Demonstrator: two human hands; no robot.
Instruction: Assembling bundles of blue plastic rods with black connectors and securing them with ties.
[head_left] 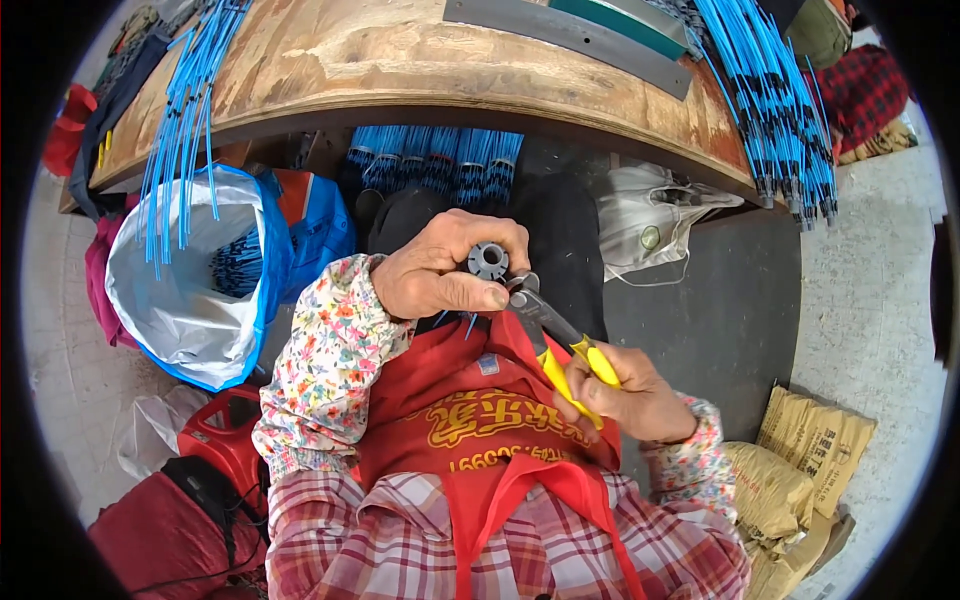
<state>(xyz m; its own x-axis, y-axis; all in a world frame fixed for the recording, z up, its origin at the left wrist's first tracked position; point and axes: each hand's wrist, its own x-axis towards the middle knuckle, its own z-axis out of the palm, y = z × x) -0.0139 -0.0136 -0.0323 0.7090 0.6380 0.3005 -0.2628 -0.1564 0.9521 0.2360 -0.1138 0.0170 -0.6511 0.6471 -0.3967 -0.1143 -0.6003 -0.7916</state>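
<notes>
My left hand (450,265) is closed around a dark grey, round, slotted part (476,262) with a hole in its middle, held above my lap. Short ends of thin blue strands (471,324) poke out below that hand; whether they join the part is hidden. In my right hand (635,395) are pliers (547,318) with yellow handles, gripped at the lower right. Their metal head reaches up to the left thumb and fingertips, close beside the round part. I cannot make out anything between the jaws.
A worn wooden table (330,60) curves across the far side, with bundles of blue strands (190,120) overhanging its left edge and more (790,130) at its right. A white-lined blue sack (185,300) stands at the left. Brown paper sacks (815,445) lie at the lower right.
</notes>
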